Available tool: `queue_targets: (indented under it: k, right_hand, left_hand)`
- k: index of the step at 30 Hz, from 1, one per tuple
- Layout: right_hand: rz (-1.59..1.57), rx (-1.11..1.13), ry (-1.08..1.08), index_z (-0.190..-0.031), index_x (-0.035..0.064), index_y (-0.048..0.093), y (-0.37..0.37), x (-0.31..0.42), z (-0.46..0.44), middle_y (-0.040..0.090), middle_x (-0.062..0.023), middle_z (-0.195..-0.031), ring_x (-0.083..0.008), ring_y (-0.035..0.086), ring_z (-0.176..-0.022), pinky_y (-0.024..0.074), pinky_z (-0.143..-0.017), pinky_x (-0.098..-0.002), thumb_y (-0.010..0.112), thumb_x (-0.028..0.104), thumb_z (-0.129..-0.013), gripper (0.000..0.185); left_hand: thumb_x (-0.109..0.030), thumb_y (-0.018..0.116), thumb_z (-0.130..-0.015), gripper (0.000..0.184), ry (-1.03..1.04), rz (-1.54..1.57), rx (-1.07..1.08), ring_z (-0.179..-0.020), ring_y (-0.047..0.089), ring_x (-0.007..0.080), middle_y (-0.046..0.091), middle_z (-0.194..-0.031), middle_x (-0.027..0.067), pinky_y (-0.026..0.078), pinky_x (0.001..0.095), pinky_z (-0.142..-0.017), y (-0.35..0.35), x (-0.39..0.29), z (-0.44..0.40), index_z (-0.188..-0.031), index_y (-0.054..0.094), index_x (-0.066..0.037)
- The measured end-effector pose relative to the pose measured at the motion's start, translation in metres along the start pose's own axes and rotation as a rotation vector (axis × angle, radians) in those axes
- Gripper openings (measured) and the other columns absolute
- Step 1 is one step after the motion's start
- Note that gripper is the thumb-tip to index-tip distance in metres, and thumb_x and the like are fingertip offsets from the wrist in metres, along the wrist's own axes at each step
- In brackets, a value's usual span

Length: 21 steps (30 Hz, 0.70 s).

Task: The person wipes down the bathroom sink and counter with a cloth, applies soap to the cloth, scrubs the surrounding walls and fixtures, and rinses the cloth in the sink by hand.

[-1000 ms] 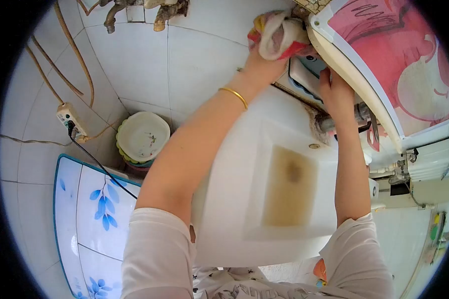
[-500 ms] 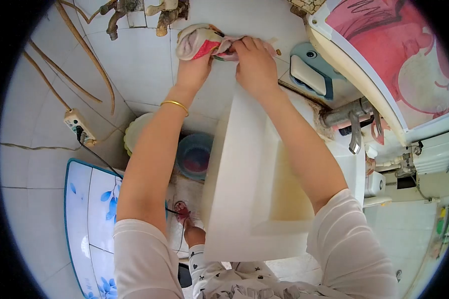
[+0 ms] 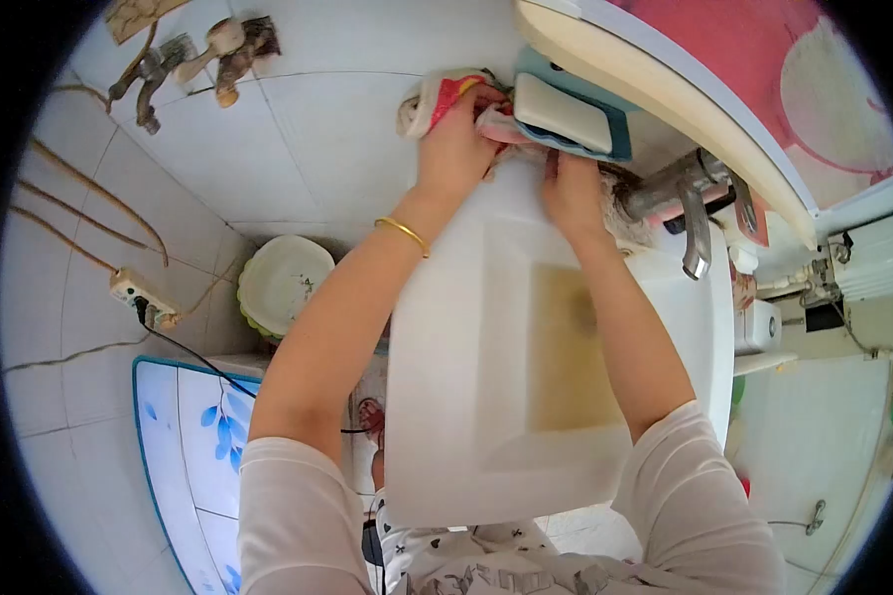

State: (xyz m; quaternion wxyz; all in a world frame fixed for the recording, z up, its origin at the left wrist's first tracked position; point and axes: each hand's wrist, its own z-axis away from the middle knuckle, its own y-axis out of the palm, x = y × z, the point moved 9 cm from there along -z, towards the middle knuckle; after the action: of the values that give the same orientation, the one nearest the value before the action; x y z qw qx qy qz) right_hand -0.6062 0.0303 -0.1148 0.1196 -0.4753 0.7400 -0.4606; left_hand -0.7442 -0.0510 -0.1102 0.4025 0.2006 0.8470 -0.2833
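Note:
My left hand (image 3: 458, 149) is closed round a bunched, pale cloth (image 3: 420, 107) with red and yellow patches, against the tiled wall at the sink's far edge. A pinkish end of the cloth stretches right, toward the soap dish. My right hand (image 3: 574, 193) is low beneath the blue soap dish (image 3: 620, 142), at the back corner of the white sink (image 3: 442, 416). Its fingertips are hidden there, so what they hold or touch does not show. A white bar of soap (image 3: 564, 114) lies in the dish.
A metal faucet (image 3: 693, 213) juts out right of my right hand. Cloudy, yellowish water (image 3: 566, 367) stands in the basin. Old taps (image 3: 230, 59) stick out of the wall. A pale green-rimmed basin (image 3: 286, 283) and a plugged-in power strip (image 3: 134, 290) are at left.
Both hands have come toward the sink's back corner; the right has left the cloth and dropped under the soap dish. The left still grips the cloth. The whole view has shifted.

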Motion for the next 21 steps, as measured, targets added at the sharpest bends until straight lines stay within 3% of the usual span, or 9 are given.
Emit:
queue_targets:
  k: [4, 7, 8, 11, 14, 17, 18, 21]
  right_hand:
    - [-0.033, -0.176, -0.007, -0.114, -0.0053, 0.053, -0.016, -0.024, 0.009, 0.052, -0.0283, -0.121, -0.0466, 0.047, -0.113, 0.0392, -0.097, -0.0502, 0.053, -0.007, -0.076, 0.039]
    - [-0.012, -0.180, 0.110, -0.113, -0.0068, 0.049, -0.029, -0.056, 0.013, 0.050, -0.0273, -0.118, -0.0463, 0.044, -0.112, 0.0362, -0.098, -0.0500, 0.052, -0.008, -0.076, 0.037]
    - [-0.004, -0.161, 0.169, -0.112, -0.0072, 0.048, -0.030, -0.068, 0.015, 0.050, -0.0270, -0.116, -0.0461, 0.044, -0.111, 0.0353, -0.098, -0.0499, 0.051, -0.008, -0.076, 0.036]
    - [0.001, -0.269, 0.138, -0.108, -0.0075, 0.046, -0.038, -0.063, 0.018, 0.048, -0.0267, -0.108, -0.0449, 0.045, -0.105, 0.0351, -0.095, -0.0508, 0.049, -0.008, -0.077, 0.031]
    - [0.082, -0.464, 0.057, -0.108, -0.0068, 0.046, -0.071, -0.034, 0.020, 0.045, -0.0260, -0.107, -0.0448, 0.045, -0.101, 0.0366, -0.093, -0.0511, 0.049, -0.008, -0.078, 0.030]
    - [-0.127, -0.400, 0.175, -0.109, -0.0071, 0.045, -0.079, -0.046, 0.003, 0.044, -0.0274, -0.115, -0.0448, 0.046, -0.103, 0.0386, -0.092, -0.0500, 0.050, -0.007, -0.078, 0.031]
    - [-0.068, -0.365, 0.176, -0.117, -0.0088, 0.044, -0.080, -0.043, 0.006, 0.040, -0.0293, -0.127, -0.0461, 0.045, -0.112, 0.0398, -0.096, -0.0476, 0.049, -0.005, -0.081, 0.036]
    - [0.019, -0.482, 0.115, -0.124, -0.0095, 0.042, -0.064, -0.044, 0.022, 0.035, -0.0310, -0.136, -0.0473, 0.042, -0.121, 0.0376, -0.102, -0.0462, 0.048, -0.003, -0.084, 0.041]
  left_hand:
    - [-0.019, 0.071, -0.078, 0.038, -0.036, 0.156, 0.160, -0.096, 0.063, 0.0357, 0.066, -0.101, 0.0202, 0.050, 0.0410, -0.082, 0.032, 0.018, 0.005, -0.109, 0.059, -0.001]
    - [-0.012, 0.068, -0.079, 0.034, -0.068, -0.021, 0.422, -0.092, 0.063, 0.0338, 0.064, -0.096, 0.0217, 0.051, 0.0372, -0.082, 0.072, 0.019, 0.021, -0.109, 0.058, 0.001]
    - [-0.013, 0.064, -0.081, 0.033, -0.043, -0.157, 0.469, -0.093, 0.062, 0.0363, 0.064, -0.098, 0.0241, 0.050, 0.0407, -0.082, 0.083, 0.015, 0.023, -0.110, 0.057, 0.001]
    - [-0.016, 0.064, -0.082, 0.034, -0.016, -0.119, 0.437, -0.097, 0.061, 0.0387, 0.064, -0.102, 0.0235, 0.049, 0.0433, -0.084, 0.085, 0.013, 0.024, -0.110, 0.058, 0.001]
    - [-0.017, 0.061, -0.083, 0.035, 0.000, 0.118, 0.644, -0.105, 0.059, 0.0407, 0.063, -0.110, 0.0247, 0.047, 0.0447, -0.089, 0.117, -0.011, 0.029, -0.114, 0.057, 0.001]
    - [-0.017, 0.058, -0.085, 0.038, 0.209, 0.100, 0.515, -0.111, 0.056, 0.0408, 0.061, -0.117, 0.0256, 0.045, 0.0448, -0.093, 0.165, -0.038, 0.026, -0.119, 0.056, 0.000]
    - [-0.018, 0.055, -0.086, 0.046, 0.211, 0.108, 0.549, -0.115, 0.055, 0.0401, 0.058, -0.123, 0.0263, 0.044, 0.0463, -0.095, 0.171, -0.037, 0.029, -0.128, 0.051, -0.001]
    - [-0.020, 0.054, -0.087, 0.050, 0.150, -0.053, 0.688, -0.115, 0.055, 0.0388, 0.056, -0.125, 0.0261, 0.045, 0.0469, -0.094, 0.169, -0.033, 0.035, -0.134, 0.046, -0.005]
